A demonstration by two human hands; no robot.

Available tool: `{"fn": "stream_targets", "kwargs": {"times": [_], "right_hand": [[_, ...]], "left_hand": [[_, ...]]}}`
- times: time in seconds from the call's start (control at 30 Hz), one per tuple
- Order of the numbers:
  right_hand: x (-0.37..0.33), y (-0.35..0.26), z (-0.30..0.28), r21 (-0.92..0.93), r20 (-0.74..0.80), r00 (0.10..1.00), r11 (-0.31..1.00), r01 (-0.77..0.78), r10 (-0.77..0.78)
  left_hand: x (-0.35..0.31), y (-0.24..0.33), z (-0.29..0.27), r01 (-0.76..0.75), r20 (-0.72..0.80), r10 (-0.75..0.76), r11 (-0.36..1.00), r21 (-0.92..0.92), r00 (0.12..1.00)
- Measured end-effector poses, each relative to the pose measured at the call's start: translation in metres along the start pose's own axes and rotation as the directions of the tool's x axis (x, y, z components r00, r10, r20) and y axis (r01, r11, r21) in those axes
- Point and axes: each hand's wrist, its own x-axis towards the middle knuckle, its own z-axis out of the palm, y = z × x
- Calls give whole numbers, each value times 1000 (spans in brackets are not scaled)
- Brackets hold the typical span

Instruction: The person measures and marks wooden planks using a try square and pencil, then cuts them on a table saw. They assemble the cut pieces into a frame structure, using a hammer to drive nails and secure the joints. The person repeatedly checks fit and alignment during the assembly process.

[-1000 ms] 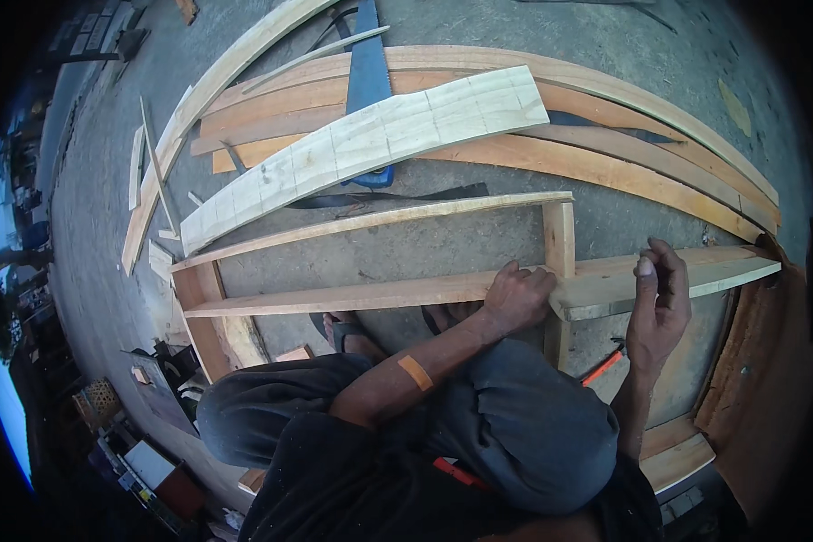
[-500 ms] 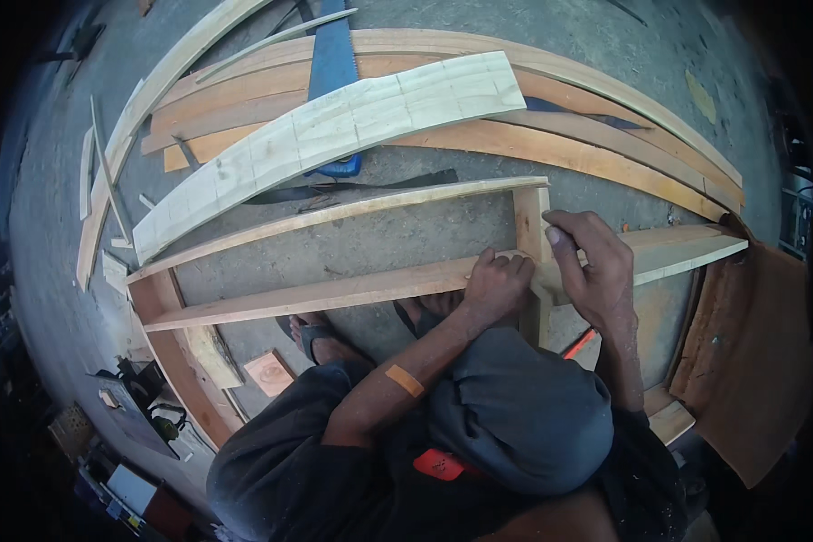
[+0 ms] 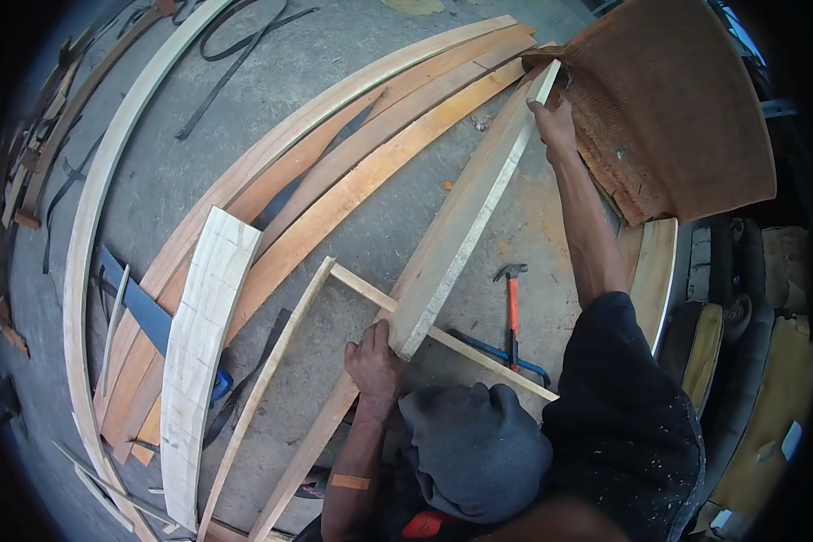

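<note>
A long pale wooden board (image 3: 481, 212) runs diagonally from the frame's thin crosspiece (image 3: 488, 358) up to the far right. At its near end my left hand (image 3: 375, 363) is closed around the wood where the board meets a long rail (image 3: 305, 456). My fingers partly hide that joint. My right arm is stretched out, and my right hand (image 3: 556, 128) grips the board's far end beside a brown curved panel (image 3: 686, 108). The frame's other thin rail (image 3: 266, 384) lies to the left of my left hand.
A claw hammer (image 3: 513, 312) with a red handle lies right of the board, near a blue tool (image 3: 526, 363). Left are a pale marked plank (image 3: 203, 357), a blue handsaw (image 3: 137, 305) and several curved planks (image 3: 352, 194). Cushions (image 3: 768, 397) are stacked at the right.
The view has turned toward the right. My right hand, raised by the crosspiece before, now holds the board's far end. My left hand stays near the joint.
</note>
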Motion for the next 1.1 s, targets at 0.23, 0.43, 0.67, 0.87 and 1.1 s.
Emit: {"fn": "stream_targets", "kwargs": {"times": [0.23,0.43,0.67,0.87,1.1], "right_hand": [[100,28,24,466,419,872,764,-446,254],[85,11,35,643,432,890,642,-418,146],[91,23,24,559,399,897,724,-404,191],[91,15,28,506,408,883,747,-432,234],[83,11,33,479,425,877,766,-428,224]], "left_hand": [[3,-3,-2,-81,-73,83,996,23,994],[6,-7,1,-81,-68,84,996,45,994],[8,-3,3,-82,-90,84,996,23,992],[13,-3,-4,-76,-118,68,995,-71,991],[12,-4,-7,-94,-99,93,996,-5,991]]}}
